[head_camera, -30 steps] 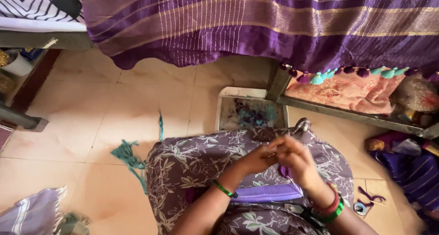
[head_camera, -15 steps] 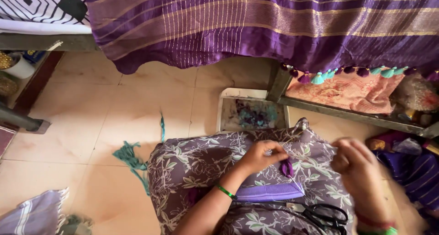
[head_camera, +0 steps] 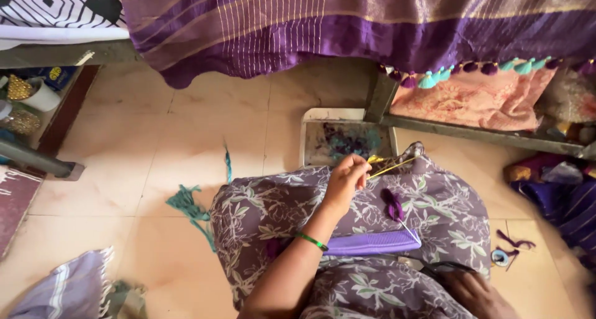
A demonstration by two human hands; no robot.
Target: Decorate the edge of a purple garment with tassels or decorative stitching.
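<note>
A big purple striped cloth (head_camera: pixel 347 27) with gold lines hangs across the top, and little purple and teal tassels (head_camera: pixel 428 80) dangle from its edge on the right. Below it is the pale tiled floor (head_camera: pixel 155 157). The person sits with a flowery purple and white dress (head_camera: pixel 273 213) pulled over the knees. A white tray (head_camera: pixel 310 139) with purple and teal thread bits sits on the floor just past the knees. A bunch of teal thread (head_camera: pixel 186 204) lies on the floor beside the dress. A flat purple comb (head_camera: pixel 372 241) rests on the lap.

The left hand (head_camera: pixel 345 177) is up above the lap, fingers pressed together, pinching yellow thread (head_camera: pixel 391 167) that stretches off to the right. A small dark purple tassel (head_camera: pixel 392 204) lies on the dress near that hand. The right hand (head_camera: pixel 475 291) rests low on the lap, touching black scissors (head_camera: pixel 444 268); I cannot tell how it grips.
</note>
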